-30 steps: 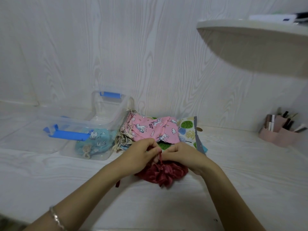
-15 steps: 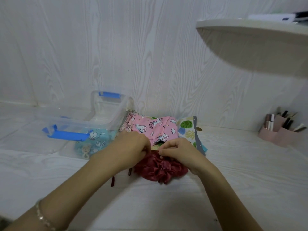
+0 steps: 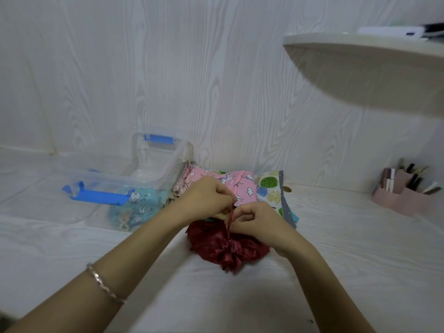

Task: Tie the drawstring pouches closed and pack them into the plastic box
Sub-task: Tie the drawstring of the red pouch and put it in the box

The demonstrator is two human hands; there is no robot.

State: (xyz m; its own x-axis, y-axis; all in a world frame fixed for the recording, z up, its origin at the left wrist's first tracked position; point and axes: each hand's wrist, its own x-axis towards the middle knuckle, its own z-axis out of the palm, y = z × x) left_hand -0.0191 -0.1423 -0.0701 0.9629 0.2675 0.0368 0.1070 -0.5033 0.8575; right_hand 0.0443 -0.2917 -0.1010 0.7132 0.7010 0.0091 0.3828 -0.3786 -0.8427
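A dark red satin pouch lies gathered on the white table in front of me. Its red drawstring rises from the gathered mouth. My left hand pinches the string's upper end, and my right hand pinches the string lower down, just above the pouch. Behind my hands lies a pile of flat pouches: a pink one with animal print on top and a white leaf-print one to its right. The clear plastic box with blue latches stands at the left and holds a light blue pouch.
The box's clear lid lies flat to the left of the box. A pink organiser with pens stands at the far right of the table. A rounded white shelf juts out overhead at the upper right. A panelled wall runs behind.
My left hand has moved up and right, drawing the red string upward from the pouch. My right hand has shifted slightly right and still holds the string by the pouch's mouth.
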